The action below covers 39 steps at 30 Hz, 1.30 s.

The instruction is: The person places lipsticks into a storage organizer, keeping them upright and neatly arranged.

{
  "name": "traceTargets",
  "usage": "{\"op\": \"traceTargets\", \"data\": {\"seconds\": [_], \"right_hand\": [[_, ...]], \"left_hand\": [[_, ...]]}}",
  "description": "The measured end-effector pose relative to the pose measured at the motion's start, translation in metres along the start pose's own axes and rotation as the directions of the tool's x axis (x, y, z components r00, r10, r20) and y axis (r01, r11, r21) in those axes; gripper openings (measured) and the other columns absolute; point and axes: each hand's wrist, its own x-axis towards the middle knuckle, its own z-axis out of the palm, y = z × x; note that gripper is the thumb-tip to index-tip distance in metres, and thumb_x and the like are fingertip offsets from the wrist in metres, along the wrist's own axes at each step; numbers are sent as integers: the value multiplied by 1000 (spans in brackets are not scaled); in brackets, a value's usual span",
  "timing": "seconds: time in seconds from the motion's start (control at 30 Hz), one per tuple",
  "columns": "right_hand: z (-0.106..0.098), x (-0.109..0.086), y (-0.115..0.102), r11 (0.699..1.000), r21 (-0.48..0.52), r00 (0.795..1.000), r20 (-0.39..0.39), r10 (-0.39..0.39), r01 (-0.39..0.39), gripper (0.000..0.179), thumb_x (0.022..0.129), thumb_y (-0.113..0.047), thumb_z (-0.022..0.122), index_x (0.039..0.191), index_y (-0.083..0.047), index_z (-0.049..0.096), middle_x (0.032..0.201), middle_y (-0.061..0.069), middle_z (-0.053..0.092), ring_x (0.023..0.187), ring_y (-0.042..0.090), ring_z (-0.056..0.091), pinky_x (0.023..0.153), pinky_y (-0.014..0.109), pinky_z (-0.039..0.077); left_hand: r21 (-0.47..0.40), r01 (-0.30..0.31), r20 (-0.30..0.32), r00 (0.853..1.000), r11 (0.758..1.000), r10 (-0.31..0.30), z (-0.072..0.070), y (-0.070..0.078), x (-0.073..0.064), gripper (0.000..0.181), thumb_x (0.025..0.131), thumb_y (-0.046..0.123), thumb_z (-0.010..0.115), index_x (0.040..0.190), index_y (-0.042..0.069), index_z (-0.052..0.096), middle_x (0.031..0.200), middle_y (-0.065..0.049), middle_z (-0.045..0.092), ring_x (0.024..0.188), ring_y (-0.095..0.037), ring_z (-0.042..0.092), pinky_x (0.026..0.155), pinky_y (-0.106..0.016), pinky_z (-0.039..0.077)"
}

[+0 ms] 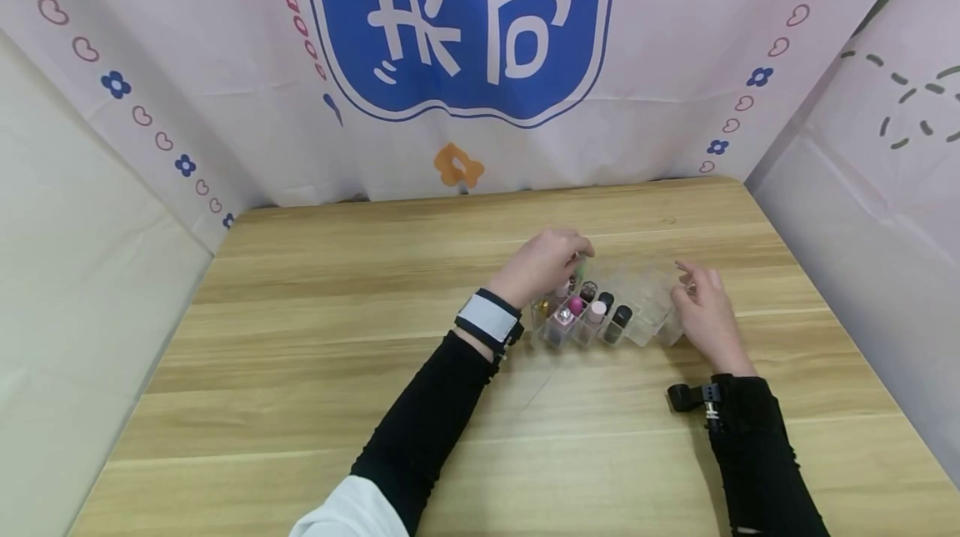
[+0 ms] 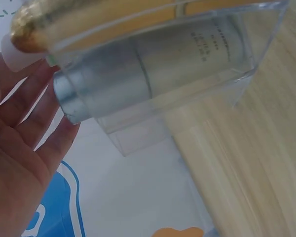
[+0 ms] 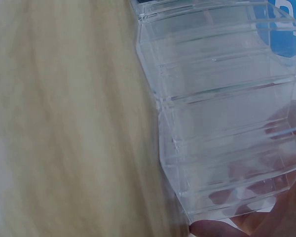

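Note:
A clear plastic organizer [image 1: 645, 324] stands on the table, its left compartments filled with small cosmetic bottles and tubes. My left hand [image 1: 545, 264] reaches over its back left corner and pinches a small green-tinted tube [image 1: 580, 269], mostly hidden by the fingers. In the left wrist view, a silver tube [image 2: 103, 81] lies close to those fingers, beside a gold tube [image 2: 32, 29]. At the organizer's right end, my right hand [image 1: 703, 308] grips the plastic. Its thumb is at the lower corner in the right wrist view, and fingers show through the clear walls.
Black-capped bottles [image 1: 621, 318] and a pink-capped bottle [image 1: 596, 313] fill front compartments. The right-hand compartments [image 3: 227, 113] are bare plastic. Behind the wooden table [image 1: 337, 312] hangs a white cloth with a blue emblem [image 1: 465, 28]; pale cloth walls flank both sides.

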Motion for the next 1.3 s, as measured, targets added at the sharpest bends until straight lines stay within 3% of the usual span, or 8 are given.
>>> {"op": "traceTargets", "data": {"seconds": [0.23, 0.33, 0.53, 0.73, 0.97, 1.1, 1.3], "right_hand": [[0, 0, 0, 1000, 8, 1000, 9, -7, 7, 51, 103, -20, 35, 150, -1, 32, 131, 28, 41, 120, 45, 44, 97, 61, 42], [0, -1, 0, 1000, 6, 1000, 11, -8, 8, 51, 102, -19, 35, 150, 0, 32, 131, 28, 41, 120, 44, 44, 96, 60, 42], [1, -1, -1, 1000, 8, 1000, 16, -7, 7, 52, 102, -19, 35, 150, 0, 31, 130, 29, 40, 120, 45, 45, 97, 61, 42], [0, 0, -1, 1000, 7, 1000, 12, -10, 10, 52, 102, -19, 35, 150, 0, 31, 130, 29, 41, 119, 46, 45, 98, 62, 41], [0, 0, -2, 1000, 10, 1000, 17, -7, 7, 52, 103, -20, 35, 150, 0, 31, 131, 29, 40, 121, 46, 44, 98, 63, 41], [0, 0, -1, 1000, 23, 1000, 26, 3, -4, 52, 104, -23, 35, 151, -2, 30, 132, 29, 40, 123, 48, 43, 99, 64, 40], [-6, 1, 1, 1000, 27, 997, 73, -11, 9, 55, 105, -29, 36, 153, -3, 28, 133, 29, 39, 125, 51, 42, 100, 66, 40]], "left_hand": [[-21, 58, -24, 998, 998, -59, 2, -5, -7, 23, 96, 16, 62, 118, 13, 68, 121, -1, 68, 114, -14, 63, 99, -23, 52], [-44, 98, -39, 994, 994, -100, 3, -9, -14, 28, 97, 20, 60, 123, 13, 65, 130, -3, 64, 123, -16, 59, 107, -28, 49], [-116, 188, -72, 978, 975, -197, 4, -20, -30, 42, 98, 25, 59, 137, 11, 53, 143, -8, 54, 136, -22, 48, 117, -36, 38], [-173, 234, -78, 965, 957, -250, 6, -32, -49, 59, 98, 38, 57, 146, 9, 42, 151, -12, 44, 142, -26, 40, 121, -41, 32], [-248, 259, 47, 966, 933, -256, 10, -39, -73, 89, 89, 55, 62, 156, 12, 23, 161, -13, 28, 149, -29, 27, 124, -45, 24], [-245, 245, 117, 968, 938, -222, 16, -40, -82, 108, 79, 58, 71, 158, 11, 13, 164, -14, 18, 152, -30, 20, 125, -44, 20], [-273, 238, 163, 966, 932, -199, 26, -41, -89, 120, 74, 57, 78, 158, 10, 7, 166, -12, 6, 154, -29, 12, 125, -44, 19]]}}
